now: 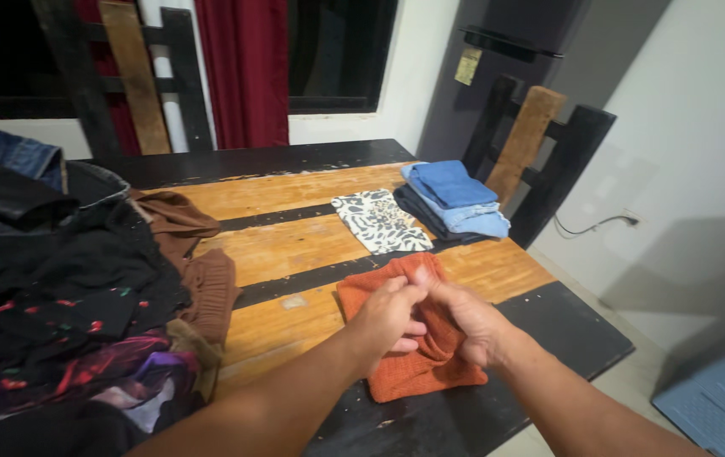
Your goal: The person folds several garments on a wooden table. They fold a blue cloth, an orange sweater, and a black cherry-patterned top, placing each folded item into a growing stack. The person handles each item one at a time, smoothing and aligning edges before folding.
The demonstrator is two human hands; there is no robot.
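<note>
An orange knitted cloth [413, 372] lies folded on the wooden table [286, 254] near its front edge. My left hand [388, 317] and my right hand [464, 317] rest on top of it, fingers curled and pinching the cloth's fabric near its far edge. Just beyond it lies a folded white cloth with a black leaf print [379, 222]. To the right of that sits a stack of folded blue garments [457, 196] on a dark one.
A heap of unfolded clothes [57, 305], black, brown and multicoloured, covers the table's left side. Two dark wooden chairs [540, 144] stand at the far and right edges. Red curtain [244, 68] and window behind; a wall socket with a cable at right.
</note>
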